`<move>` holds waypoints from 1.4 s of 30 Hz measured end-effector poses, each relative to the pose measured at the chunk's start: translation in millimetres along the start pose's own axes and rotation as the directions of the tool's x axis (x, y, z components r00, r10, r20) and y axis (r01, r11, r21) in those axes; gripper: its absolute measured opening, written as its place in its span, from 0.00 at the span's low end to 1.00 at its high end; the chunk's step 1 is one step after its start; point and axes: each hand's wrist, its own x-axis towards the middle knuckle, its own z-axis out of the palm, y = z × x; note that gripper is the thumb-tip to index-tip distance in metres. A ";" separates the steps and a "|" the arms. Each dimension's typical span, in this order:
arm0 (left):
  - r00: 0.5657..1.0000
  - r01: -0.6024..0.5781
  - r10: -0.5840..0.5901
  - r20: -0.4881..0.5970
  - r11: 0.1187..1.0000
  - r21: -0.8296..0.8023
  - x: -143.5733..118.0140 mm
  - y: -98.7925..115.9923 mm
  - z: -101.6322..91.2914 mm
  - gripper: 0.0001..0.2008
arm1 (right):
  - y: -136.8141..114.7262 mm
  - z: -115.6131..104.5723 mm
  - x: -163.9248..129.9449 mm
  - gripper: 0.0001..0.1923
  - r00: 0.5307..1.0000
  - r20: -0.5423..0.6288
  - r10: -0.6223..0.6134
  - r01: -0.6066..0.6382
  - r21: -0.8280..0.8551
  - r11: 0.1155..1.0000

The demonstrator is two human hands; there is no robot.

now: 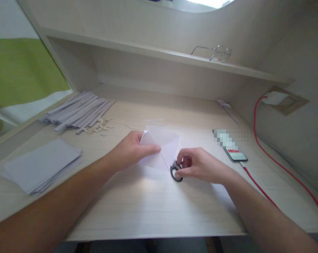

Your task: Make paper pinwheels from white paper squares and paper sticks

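My left hand pinches a folded white sheet of paper at its left side, holding it slightly raised over the desk. My right hand grips the black handles of a pair of scissors at the sheet's lower right edge. The scissor blades are hidden behind the paper, so I cannot tell whether they cut into it.
A stack of flat paper sheets lies at the left front of the desk. Several folded paper strips and small scraps lie at the back left. A phone on a red cable lies right; glasses rest on the shelf.
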 end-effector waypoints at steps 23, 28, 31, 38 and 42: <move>0.993 -0.118 0.116 -0.027 0.929 -0.350 8.8 -19.7 10.4 0.15 | -16.5 17.9 0.7 0.13 0.970 -0.244 -0.017 0.170 0.622 0.764; 0.997 -0.082 0.081 -0.016 0.958 -0.275 5.5 -16.1 12.6 0.13 | -15.9 21.8 0.0 0.09 0.965 -0.256 -0.064 0.218 0.635 0.741; 0.997 -0.076 0.067 -0.039 0.957 -0.282 4.8 -14.7 9.3 0.12 | -13.0 22.1 -1.3 0.11 0.912 -0.387 -0.135 0.368 0.629 0.685; 0.999 -0.033 0.029 -0.016 0.936 -0.350 5.0 -13.6 5.7 0.16 | -11.0 16.8 -6.8 0.09 0.791 -0.449 -0.415 0.554 0.238 0.798; 0.999 -0.027 0.040 0.035 0.946 -0.323 4.2 -12.9 5.7 0.14 | -15.3 14.4 -7.2 0.07 0.786 -0.415 -0.458 0.570 0.200 0.797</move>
